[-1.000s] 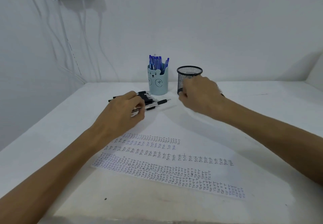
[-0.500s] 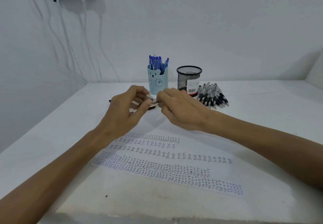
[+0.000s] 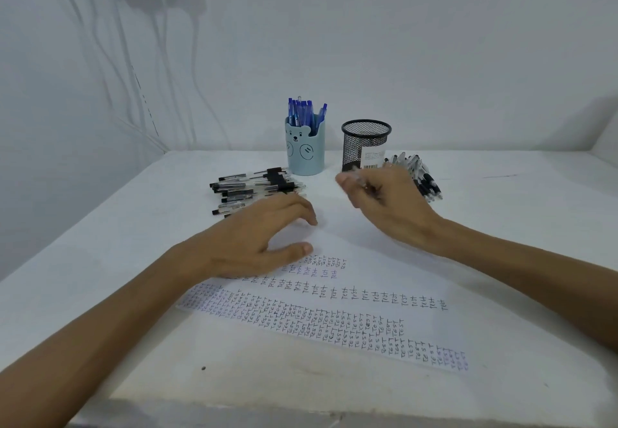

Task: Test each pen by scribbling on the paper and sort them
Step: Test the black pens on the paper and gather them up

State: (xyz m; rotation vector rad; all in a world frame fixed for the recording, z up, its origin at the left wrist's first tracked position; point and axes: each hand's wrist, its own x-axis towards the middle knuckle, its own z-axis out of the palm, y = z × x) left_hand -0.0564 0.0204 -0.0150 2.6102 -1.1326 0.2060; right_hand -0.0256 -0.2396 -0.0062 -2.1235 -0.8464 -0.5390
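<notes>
A white paper (image 3: 384, 273) covered with rows of small written words lies in front of me. My left hand (image 3: 254, 243) rests flat on the paper's upper left part, fingers apart, holding nothing. My right hand (image 3: 384, 203) hovers above the paper's far edge with its fingers closed around a clear pen (image 3: 359, 182), only partly visible. A pile of black-capped pens (image 3: 250, 190) lies beyond my left hand. A second pile of black-gripped pens (image 3: 418, 173) lies behind my right hand.
A light blue bear cup (image 3: 305, 148) holds several blue pens. A black mesh cup (image 3: 365, 143) stands to its right. The white table (image 3: 518, 213) meets walls at the back and left; cables (image 3: 160, 59) hang on the left wall.
My hands met over the left pile, then parted. My left hand came down flat onto the paper. My right hand drew back to the right with a pen in it.
</notes>
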